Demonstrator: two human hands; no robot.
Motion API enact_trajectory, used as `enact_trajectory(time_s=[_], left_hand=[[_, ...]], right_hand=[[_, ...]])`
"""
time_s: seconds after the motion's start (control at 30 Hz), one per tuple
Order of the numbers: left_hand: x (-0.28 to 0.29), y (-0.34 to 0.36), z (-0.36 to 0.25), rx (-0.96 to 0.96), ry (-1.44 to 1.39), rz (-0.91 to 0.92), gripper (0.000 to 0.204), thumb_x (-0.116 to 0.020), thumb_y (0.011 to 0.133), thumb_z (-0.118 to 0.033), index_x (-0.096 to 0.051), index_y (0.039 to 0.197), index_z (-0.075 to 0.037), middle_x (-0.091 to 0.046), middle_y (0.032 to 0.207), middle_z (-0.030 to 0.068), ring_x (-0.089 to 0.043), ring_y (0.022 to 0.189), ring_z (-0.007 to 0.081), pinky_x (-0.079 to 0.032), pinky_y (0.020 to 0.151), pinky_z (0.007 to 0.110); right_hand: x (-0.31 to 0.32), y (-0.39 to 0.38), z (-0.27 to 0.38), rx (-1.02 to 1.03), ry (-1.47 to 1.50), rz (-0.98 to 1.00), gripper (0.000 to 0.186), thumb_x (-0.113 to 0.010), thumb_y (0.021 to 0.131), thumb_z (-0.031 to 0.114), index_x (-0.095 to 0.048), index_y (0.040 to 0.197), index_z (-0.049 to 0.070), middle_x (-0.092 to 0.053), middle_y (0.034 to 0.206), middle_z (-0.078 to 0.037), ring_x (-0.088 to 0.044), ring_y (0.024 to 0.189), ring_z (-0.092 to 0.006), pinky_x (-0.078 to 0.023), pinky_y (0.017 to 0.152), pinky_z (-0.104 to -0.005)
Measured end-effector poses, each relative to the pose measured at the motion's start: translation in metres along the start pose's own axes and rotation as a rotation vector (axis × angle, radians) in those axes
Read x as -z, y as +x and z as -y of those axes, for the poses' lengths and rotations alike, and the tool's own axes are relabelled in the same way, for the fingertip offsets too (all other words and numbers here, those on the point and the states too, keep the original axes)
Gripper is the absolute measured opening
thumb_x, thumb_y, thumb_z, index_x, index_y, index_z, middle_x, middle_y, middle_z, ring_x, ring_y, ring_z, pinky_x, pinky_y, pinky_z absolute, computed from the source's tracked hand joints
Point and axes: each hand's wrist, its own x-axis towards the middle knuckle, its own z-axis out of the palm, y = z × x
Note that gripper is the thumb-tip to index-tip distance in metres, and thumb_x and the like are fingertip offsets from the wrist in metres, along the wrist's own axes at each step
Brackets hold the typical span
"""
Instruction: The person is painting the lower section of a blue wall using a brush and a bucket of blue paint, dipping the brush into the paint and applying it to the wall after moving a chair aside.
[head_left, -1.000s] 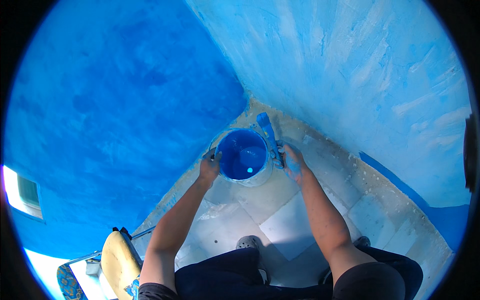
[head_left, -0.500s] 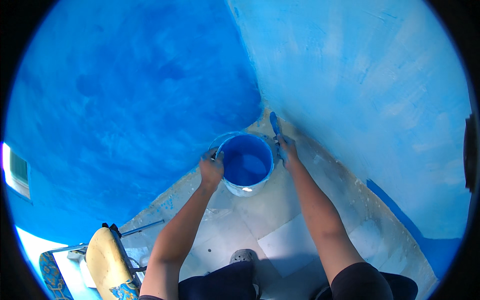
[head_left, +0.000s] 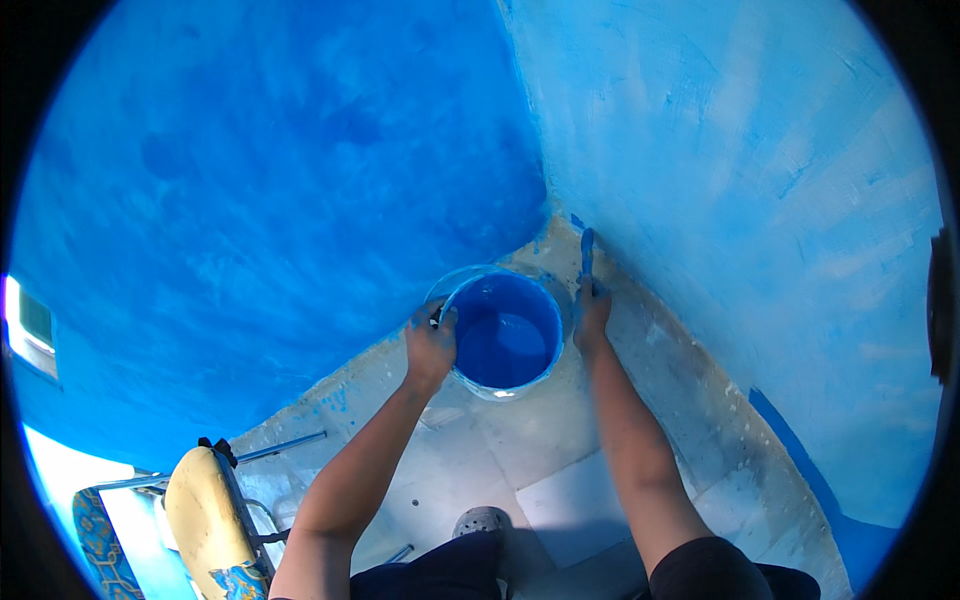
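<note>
A white bucket (head_left: 503, 395), its inside coated blue, hangs or stands low near the wall corner; I cannot tell if it touches the floor. Blue paint (head_left: 510, 350) lies within. My left hand (head_left: 432, 345) is closed around the bucket's left rim, by the handle joint. To the right of the bucket, my right hand (head_left: 594, 310) grips a paintbrush (head_left: 587, 252) covered in blue, bristles pointing away toward the foot of the right wall. Just past the brush tip, a small dark blue mark (head_left: 577, 220) shows on that wall's lower edge.
The left wall (head_left: 300, 180) is deep blue, the right wall (head_left: 740, 180) a patchy lighter blue. A worn yellow chair (head_left: 205, 515) with metal legs lies at lower left. Paint-spotted floor tiles (head_left: 560, 490) run below, with my shoe (head_left: 482, 520) on them.
The brush has shifted right, and the dark blue mark by the right wall's base now shows. My left hand keeps its grip on the bucket, and the view has shifted slightly.
</note>
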Motion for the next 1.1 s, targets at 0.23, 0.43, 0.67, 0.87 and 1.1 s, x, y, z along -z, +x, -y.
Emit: enact_trajectory(time_s=[0.23, 0.43, 0.67, 0.87, 1.1], left_hand=[[-0.022, 0.004, -0.013, -0.059, -0.073, -0.004, 0.022, -0.061, 0.090, -0.015, -0.069, 0.104, 0.000, -0.062, 0.087, 0.0084, -0.054, 0.079, 0.0189, -0.045, 0.076, 0.032], [0.005, -0.004, 0.003, -0.046, 0.027, -0.038, 0.022, -0.062, 0.088, -0.014, -0.068, 0.103, 0.000, -0.060, 0.084, 0.0082, -0.051, 0.076, 0.0189, -0.044, 0.074, 0.033], [-0.002, -0.003, -0.003, -0.017, -0.017, -0.002, 0.027, -0.059, 0.090, -0.014, -0.066, 0.109, 0.004, -0.065, 0.097, 0.0186, -0.059, 0.086, 0.0274, -0.046, 0.081, 0.039], [-0.005, 0.002, 0.001, -0.022, 0.020, 0.018, 0.027, -0.058, 0.090, -0.014, -0.066, 0.107, 0.004, -0.065, 0.096, 0.0186, -0.060, 0.086, 0.0280, -0.046, 0.081, 0.039], [-0.003, 0.001, 0.002, -0.026, -0.018, -0.019, 0.026, -0.059, 0.091, -0.017, -0.067, 0.106, 0.003, -0.065, 0.092, 0.0172, -0.059, 0.085, 0.0267, -0.046, 0.078, 0.039]], right_hand=[[-0.008, 0.060, 0.014, 0.211, -0.326, 0.095, 0.032, -0.057, 0.099, 0.028, -0.068, 0.103, -0.002, -0.059, 0.079, -0.005, -0.051, 0.067, -0.0114, -0.041, 0.060, -0.0304], [-0.023, 0.007, 0.009, 0.037, -0.147, -0.061, 0.031, -0.059, 0.097, 0.027, -0.068, 0.101, -0.003, -0.057, 0.078, -0.004, -0.052, 0.068, -0.0116, -0.041, 0.059, -0.0304], [-0.023, 0.038, 0.015, 0.021, -0.080, 0.182, 0.027, -0.063, 0.094, 0.022, -0.065, 0.102, -0.004, -0.057, 0.076, -0.004, -0.054, 0.069, -0.0116, -0.042, 0.060, -0.0309], [-0.002, 0.034, 0.005, 0.087, -0.081, -0.013, 0.030, -0.062, 0.093, 0.023, -0.067, 0.100, -0.006, -0.065, 0.082, -0.010, -0.058, 0.072, -0.0200, -0.045, 0.065, -0.0394], [-0.017, 0.028, 0.001, 0.197, -0.483, 0.064, 0.035, -0.063, 0.091, 0.025, -0.067, 0.102, -0.008, -0.070, 0.091, -0.019, -0.067, 0.081, -0.0286, -0.048, 0.071, -0.0425]])
